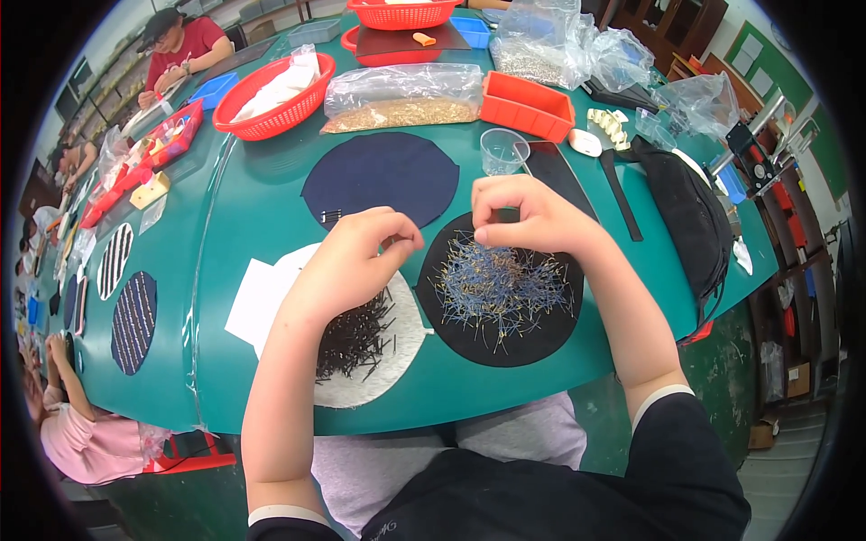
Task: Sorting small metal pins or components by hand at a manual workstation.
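My left hand (361,257) hovers over a white round pad (370,383) that carries a heap of small dark pins (356,338); its fingertips are pinched together, and I cannot tell whether a pin sits between them. My right hand (532,216) is curled above a black round pad (541,338) strewn with thin silvery-blue pins (501,288), its thumb and fingers pinched just over the pile. A dark blue round pad (383,176) lies behind both hands.
On the green table (253,207) stand a clear plastic cup (501,149), an orange tray (528,106), a bag of small parts (401,97), red baskets (271,99) and a black bag (690,216). Other people work at the left and far end.
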